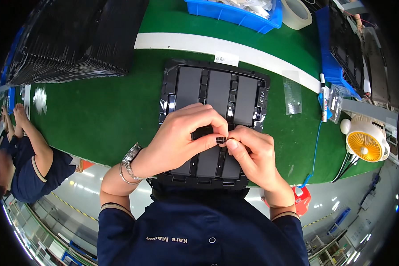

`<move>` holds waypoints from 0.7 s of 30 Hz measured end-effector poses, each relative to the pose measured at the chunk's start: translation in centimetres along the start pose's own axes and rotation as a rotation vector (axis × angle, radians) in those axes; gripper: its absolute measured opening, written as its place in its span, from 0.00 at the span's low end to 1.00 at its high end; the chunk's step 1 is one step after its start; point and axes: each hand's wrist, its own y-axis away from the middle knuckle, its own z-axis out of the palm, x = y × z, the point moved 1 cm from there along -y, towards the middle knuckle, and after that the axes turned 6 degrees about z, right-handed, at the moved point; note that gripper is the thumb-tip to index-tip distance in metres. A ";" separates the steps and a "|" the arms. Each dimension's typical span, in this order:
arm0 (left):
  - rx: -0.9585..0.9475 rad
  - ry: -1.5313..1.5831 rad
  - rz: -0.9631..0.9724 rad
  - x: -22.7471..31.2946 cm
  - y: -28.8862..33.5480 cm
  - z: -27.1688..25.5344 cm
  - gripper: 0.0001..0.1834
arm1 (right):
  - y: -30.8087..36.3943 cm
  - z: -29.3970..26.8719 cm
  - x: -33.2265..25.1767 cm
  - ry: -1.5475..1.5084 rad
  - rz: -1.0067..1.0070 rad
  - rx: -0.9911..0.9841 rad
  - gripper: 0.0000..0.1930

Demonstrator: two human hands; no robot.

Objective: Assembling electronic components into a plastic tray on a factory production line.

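Observation:
A black plastic tray (167, 76) lies on the green table under my hands. Flat dark grey rectangular panels (218, 88) sit in its compartments. Above the tray's middle, my left hand (177, 133) pinches a small black piece (221, 140) marked with pale grid lines. My right hand (255, 153) is closed too, thumb against forefinger, its fingertips meeting the piece's right end. Whether anything else is between those fingertips is too small to make out. My hands cover part of the panels in the middle.
Tall stacks of black trays (71, 40) stand at far left. A blue bin (235, 15) of small bags and a tape roll (296, 14) are at the back. On the right are a marker (323, 97) and a yellow-and-white fan (364, 139). Another person (33, 155) sits at left.

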 end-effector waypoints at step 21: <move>-0.023 -0.105 0.054 -0.1 0.1 -0.3 0.10 | -0.1 0.0 0.5 -0.072 0.067 -0.052 0.07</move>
